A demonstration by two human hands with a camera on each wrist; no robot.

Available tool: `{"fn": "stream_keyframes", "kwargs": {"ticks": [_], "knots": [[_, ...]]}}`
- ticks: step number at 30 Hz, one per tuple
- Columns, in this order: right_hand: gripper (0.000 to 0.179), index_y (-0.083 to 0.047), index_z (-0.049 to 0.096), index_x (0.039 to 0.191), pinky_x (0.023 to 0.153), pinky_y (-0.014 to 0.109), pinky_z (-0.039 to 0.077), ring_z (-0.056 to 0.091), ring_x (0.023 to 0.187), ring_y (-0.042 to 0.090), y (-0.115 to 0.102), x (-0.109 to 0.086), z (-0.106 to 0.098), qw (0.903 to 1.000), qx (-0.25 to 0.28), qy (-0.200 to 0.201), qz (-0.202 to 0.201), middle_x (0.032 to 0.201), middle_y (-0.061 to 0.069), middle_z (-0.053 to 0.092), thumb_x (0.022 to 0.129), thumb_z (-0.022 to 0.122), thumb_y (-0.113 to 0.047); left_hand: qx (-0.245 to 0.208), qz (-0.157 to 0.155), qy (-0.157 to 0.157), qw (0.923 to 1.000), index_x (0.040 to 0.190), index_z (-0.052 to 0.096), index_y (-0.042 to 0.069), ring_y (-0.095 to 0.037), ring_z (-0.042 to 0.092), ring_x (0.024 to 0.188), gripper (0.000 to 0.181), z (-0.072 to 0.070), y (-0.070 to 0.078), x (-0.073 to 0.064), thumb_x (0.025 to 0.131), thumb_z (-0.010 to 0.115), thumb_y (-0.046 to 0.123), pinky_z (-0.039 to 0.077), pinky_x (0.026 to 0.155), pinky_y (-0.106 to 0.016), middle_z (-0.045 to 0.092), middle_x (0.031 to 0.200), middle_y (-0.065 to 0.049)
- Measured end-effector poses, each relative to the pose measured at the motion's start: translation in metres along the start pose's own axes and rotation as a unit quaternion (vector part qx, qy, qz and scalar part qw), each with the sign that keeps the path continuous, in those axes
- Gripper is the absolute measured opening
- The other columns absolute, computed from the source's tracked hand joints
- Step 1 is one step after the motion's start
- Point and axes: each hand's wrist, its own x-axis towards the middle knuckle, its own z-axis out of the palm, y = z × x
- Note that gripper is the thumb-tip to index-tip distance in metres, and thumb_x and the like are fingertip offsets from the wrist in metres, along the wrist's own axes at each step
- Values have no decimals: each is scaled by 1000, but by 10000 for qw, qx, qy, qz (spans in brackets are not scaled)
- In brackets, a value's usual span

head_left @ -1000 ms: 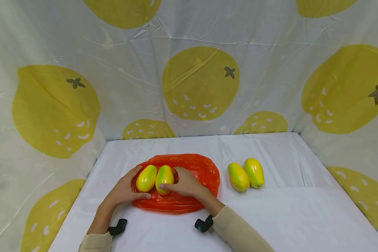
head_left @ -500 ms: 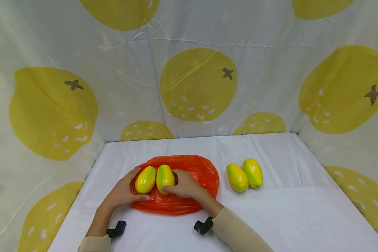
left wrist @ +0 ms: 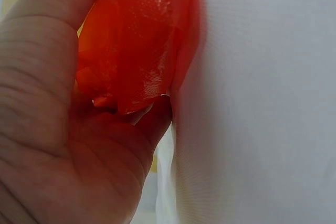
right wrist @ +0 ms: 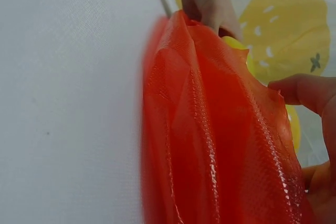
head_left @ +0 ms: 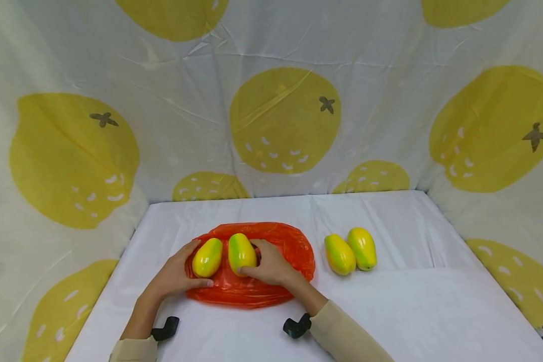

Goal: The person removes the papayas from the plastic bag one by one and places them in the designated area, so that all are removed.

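Note:
A red plastic bag (head_left: 271,296) lies spread on the white table, with two yellow-green papayas on or in it. Around its left edge curls my left hand (head_left: 174,274), beside the left papaya (head_left: 207,258); the left wrist view shows that hand (left wrist: 105,150) holding red plastic (left wrist: 142,35). My right hand (head_left: 271,264) grips the right papaya (head_left: 241,251) from its right side, thumb across the near end. Low in the right wrist view, the bag's folds (right wrist: 210,129) hide most of the fruit. The left hand's far fingers are hidden.
Two more papayas, a left one (head_left: 340,254) and a right one (head_left: 362,248), lie touching on the table to the right of the bag. A lemon-print cloth (head_left: 185,125) hangs behind and on both sides of the white table (head_left: 412,311).
My right hand has shifted slightly right with its papaya, widening the gap to the left papaya. The left hand stays nearly in place at the bag's edge.

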Motion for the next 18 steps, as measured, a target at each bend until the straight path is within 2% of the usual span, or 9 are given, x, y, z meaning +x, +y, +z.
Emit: {"fn": "stream_keyframes", "kwargs": {"ticks": [10, 18], "knots": [[82, -21, 47, 149, 83, 28, 59, 58, 106, 13, -1, -12, -17, 9999, 49, 155, -60, 126, -5, 59, 81, 81, -51, 66, -116, -29, 9999, 162, 30, 11, -47, 36, 148, 120, 0, 1, 0, 69, 89, 59, 46, 106, -68, 33, 165, -20], [83, -20, 46, 151, 85, 32, 61, 60, 106, 15, -4, -20, -31, 9994, 287, 181, 15, 128, -3, 60, 82, 82, -49, 44, -101, -51, 9999, 162, 29, 11, -47, 36, 147, 120, 0, 0, 1, 69, 89, 60, 48, 105, -68, 34, 164, -21]]}}
